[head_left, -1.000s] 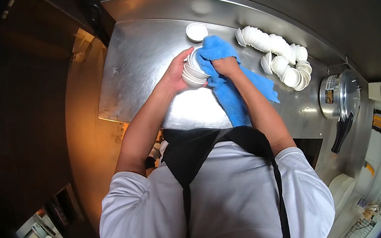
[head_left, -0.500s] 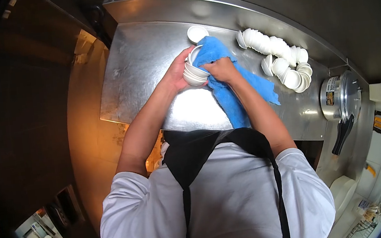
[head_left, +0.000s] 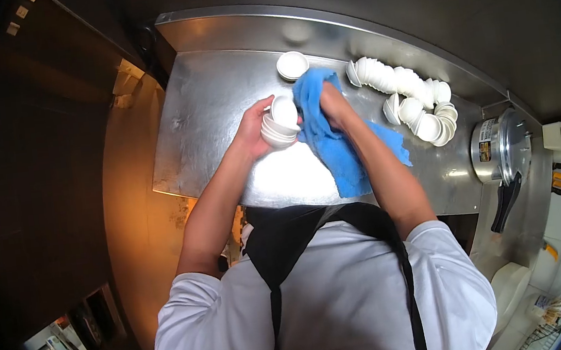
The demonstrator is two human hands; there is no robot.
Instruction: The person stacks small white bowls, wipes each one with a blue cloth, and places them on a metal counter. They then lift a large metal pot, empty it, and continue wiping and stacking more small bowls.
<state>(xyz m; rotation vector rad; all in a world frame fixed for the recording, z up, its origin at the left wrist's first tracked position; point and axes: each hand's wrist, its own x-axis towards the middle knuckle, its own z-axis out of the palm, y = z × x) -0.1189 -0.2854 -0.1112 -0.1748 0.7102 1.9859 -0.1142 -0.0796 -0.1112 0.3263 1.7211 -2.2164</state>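
Observation:
My left hand [head_left: 255, 131] is wrapped round several small white bowls [head_left: 279, 134], nested together and tilted over the steel table. The top bowl's inside faces up and stands loose at an angle to the others. A bunched blue cloth [head_left: 321, 119] is gripped in my right hand [head_left: 335, 106], just right of the bowls. The cloth's lower end hangs down onto the table, partly under my right forearm. Behind the cloth, a short stack of white bowls [head_left: 293, 65] stands upright on the table. The fingertips of my right hand are mostly hidden by the cloth.
Long rows of nested white bowls [head_left: 390, 79] lie on their sides at the table's back right. A pressure cooker [head_left: 489, 146] with a black handle stands beyond the right end. The steel table [head_left: 208, 100] has a raised back edge [head_left: 237, 26].
My right hand has drawn the cloth out of the top bowl and off to the right. That bowl's inside now shows. The whole view has shifted slightly downward.

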